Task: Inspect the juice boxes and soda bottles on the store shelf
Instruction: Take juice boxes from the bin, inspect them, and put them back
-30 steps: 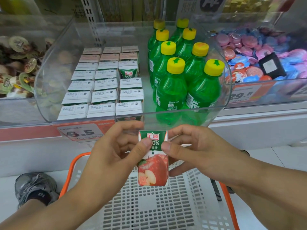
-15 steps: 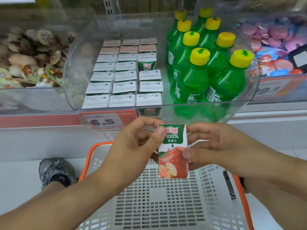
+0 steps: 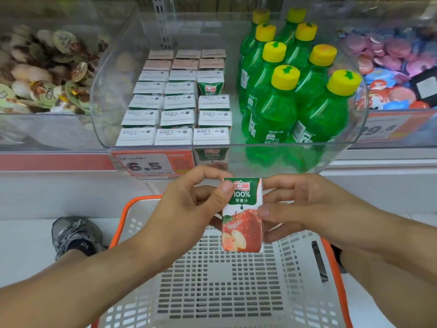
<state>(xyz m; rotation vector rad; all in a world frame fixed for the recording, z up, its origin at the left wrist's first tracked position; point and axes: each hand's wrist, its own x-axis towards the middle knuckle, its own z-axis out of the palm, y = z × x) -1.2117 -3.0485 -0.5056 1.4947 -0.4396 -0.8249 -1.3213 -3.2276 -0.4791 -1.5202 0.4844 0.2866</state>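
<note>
1. Held upright at centre frame: one apple juice box [image 3: 242, 215], printed front toward the camera, above the white basket [image 3: 305, 256] with the orange rim, just below the front lip of the clear shelf bin [image 3: 272, 151].
2. Left hand [image 3: 189, 209], centre-left: thumb tip pressed on the box's upper left corner, fingers curled behind it. A pinching grip, light in look.
3. Right hand [image 3: 305, 209], centre-right: thumb on the right edge at mid-height, fingers tucked behind the carton. Also a pinching grip, with both forearms rising from the lower corners of the frame.
4. Likely risk: a slip during turning, with only fingertips on a smooth carton. Probable landing in the basket below, so a dented corner rather than a lost box.
5. Second risk: too hard a squeeze on a soft-walled carton, with possible buckling or leakage at the straw seal.
6. Unchecked so far, by the look of it: rows of juice boxes [image 3: 179, 110] at upper centre and green soda bottles [image 3: 293, 91] with yellow caps at upper right, packed closely enough for a knock-over on a careless reach.
</note>
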